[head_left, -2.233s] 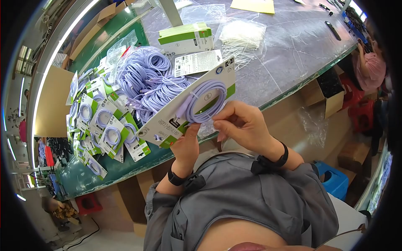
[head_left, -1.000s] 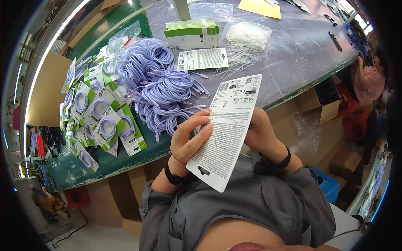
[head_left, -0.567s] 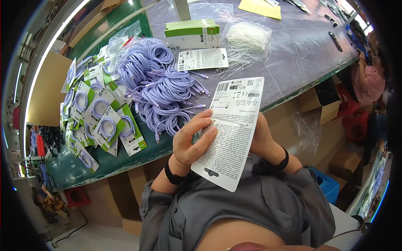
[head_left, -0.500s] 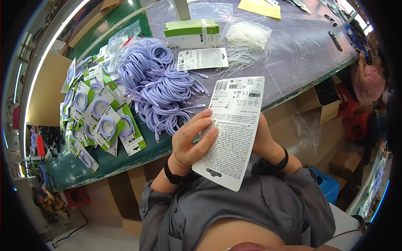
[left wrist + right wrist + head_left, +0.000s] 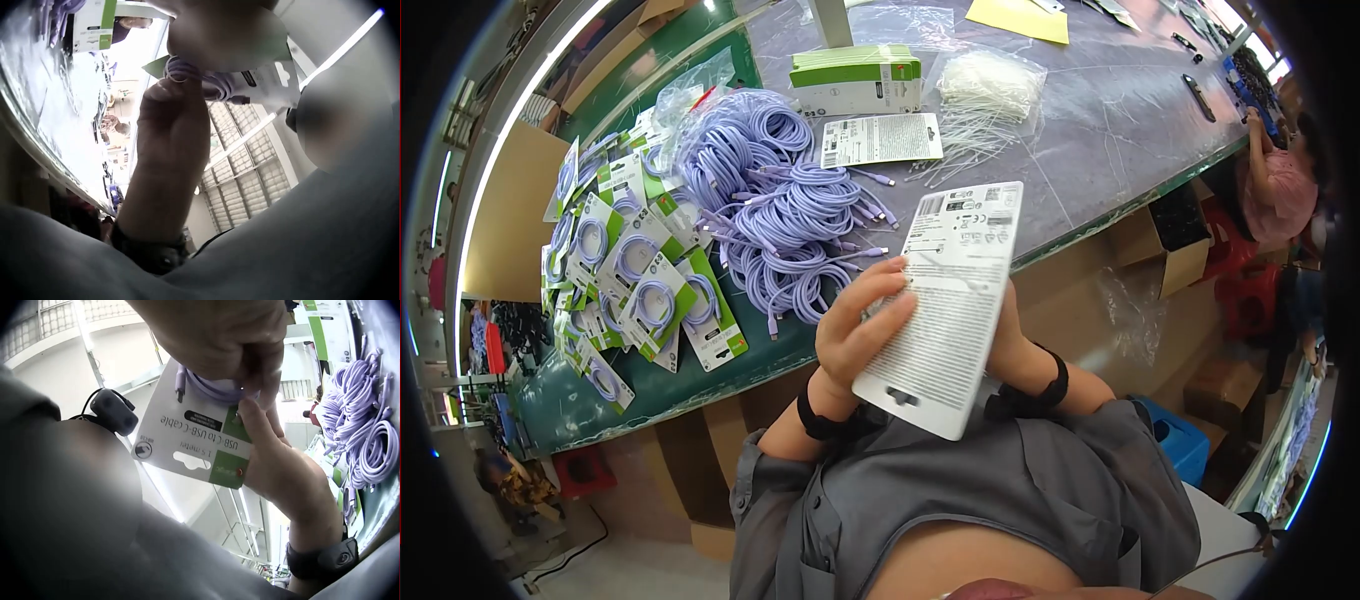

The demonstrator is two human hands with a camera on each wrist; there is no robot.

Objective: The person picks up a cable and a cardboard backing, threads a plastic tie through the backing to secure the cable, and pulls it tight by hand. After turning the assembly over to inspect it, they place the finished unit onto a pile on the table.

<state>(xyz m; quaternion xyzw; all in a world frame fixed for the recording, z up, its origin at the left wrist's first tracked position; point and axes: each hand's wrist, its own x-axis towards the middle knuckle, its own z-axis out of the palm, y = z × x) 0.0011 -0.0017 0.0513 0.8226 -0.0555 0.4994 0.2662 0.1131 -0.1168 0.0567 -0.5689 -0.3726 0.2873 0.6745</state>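
Note:
A white printed cardboard hang card (image 5: 945, 310) is held up between both hands, its text-covered back facing the head camera. A thin clear strip crosses that back. My left hand (image 5: 855, 335) grips the card's left edge, with two fingers showing on the back. My right hand (image 5: 1005, 335) is mostly hidden behind the card in the head view. In the right wrist view a coiled purple USB-C cable (image 5: 215, 390) lies against the printed front, and my right hand (image 5: 219, 337) has its fingers curled at that coil. The left wrist view also shows the right hand (image 5: 175, 112) at the cable.
On the table lie a heap of coiled purple cables (image 5: 785, 225), carded cables (image 5: 640, 275), a stack of green-and-white cards (image 5: 855, 82), a single card (image 5: 880, 140) and a bag of white cable ties (image 5: 990, 90). A person in pink (image 5: 1280, 190) is at far right.
The card has turned over from its cable side to its printed back, and my right hand has gone behind it. In the last half second it has shifted slightly up and left, tilting a little.

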